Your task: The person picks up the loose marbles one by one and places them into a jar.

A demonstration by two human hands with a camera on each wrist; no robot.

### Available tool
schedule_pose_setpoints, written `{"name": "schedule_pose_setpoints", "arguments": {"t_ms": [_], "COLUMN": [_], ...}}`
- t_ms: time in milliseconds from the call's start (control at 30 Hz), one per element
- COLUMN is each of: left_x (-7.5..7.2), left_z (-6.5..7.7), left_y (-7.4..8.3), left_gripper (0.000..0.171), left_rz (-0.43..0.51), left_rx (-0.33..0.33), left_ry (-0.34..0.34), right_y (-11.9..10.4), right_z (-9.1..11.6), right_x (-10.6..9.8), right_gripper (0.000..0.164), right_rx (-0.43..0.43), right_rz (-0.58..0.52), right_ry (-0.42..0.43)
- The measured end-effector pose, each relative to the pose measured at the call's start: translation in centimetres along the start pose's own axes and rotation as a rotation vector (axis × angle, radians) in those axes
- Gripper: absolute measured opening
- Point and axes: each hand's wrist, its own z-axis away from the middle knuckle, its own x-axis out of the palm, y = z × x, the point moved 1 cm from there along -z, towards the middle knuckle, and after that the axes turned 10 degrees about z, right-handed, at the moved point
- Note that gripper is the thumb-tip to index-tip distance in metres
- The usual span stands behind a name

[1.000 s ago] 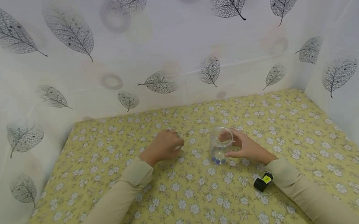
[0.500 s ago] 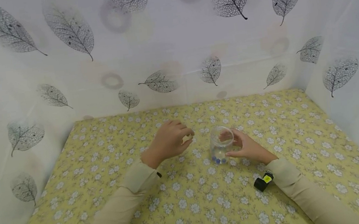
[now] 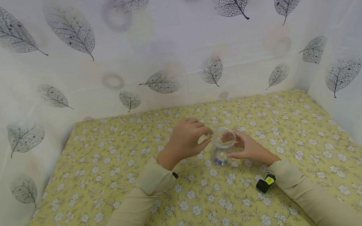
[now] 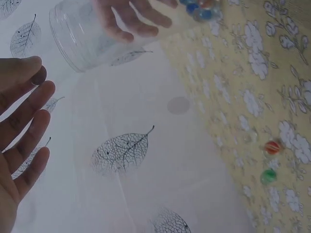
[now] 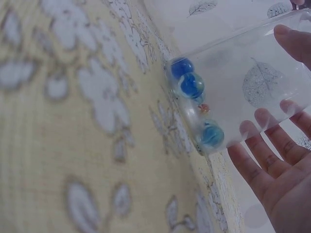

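Observation:
My left hand is beside the rim of a clear jar, to its left in the head view. Between its thumb and forefinger it pinches a small dark marble, seen in the left wrist view. The right hand grips the jar from the right, fingers behind and thumb in front. Upright on the cloth, the jar has an open mouth. Blue marbles and a small orange-red one lie at its bottom in the right wrist view.
In the left wrist view a red-orange marble and a green marble lie loose on the yellow floral tablecloth. White leaf-print curtain stands behind and at both sides. A black wrist device is at the right cuff.
My left hand has risen from the cloth and moved right to the jar's rim, carrying the marble. The right hand and the jar stay where they were.

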Motion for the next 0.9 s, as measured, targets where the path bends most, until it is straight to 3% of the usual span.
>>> {"name": "schedule_pose_setpoints", "arguments": {"t_ms": [400,900], "left_x": [0.9,0.8], "left_z": [-1.6,-1.7], "left_y": [1.5,1.7], "left_gripper": [0.015,0.017], "left_rz": [0.015,0.046], "left_rx": [0.05,0.038], "left_ry": [-0.038,-0.073], "right_y": [0.1,0.3], "right_z": [0.0,-0.1], "right_x": [0.0,0.1], "right_gripper": [0.075,0.071], "right_rx": [0.024,0.001], "right_rz": [-0.031,-0.041], "right_ry": [-0.014,-0.02]}}
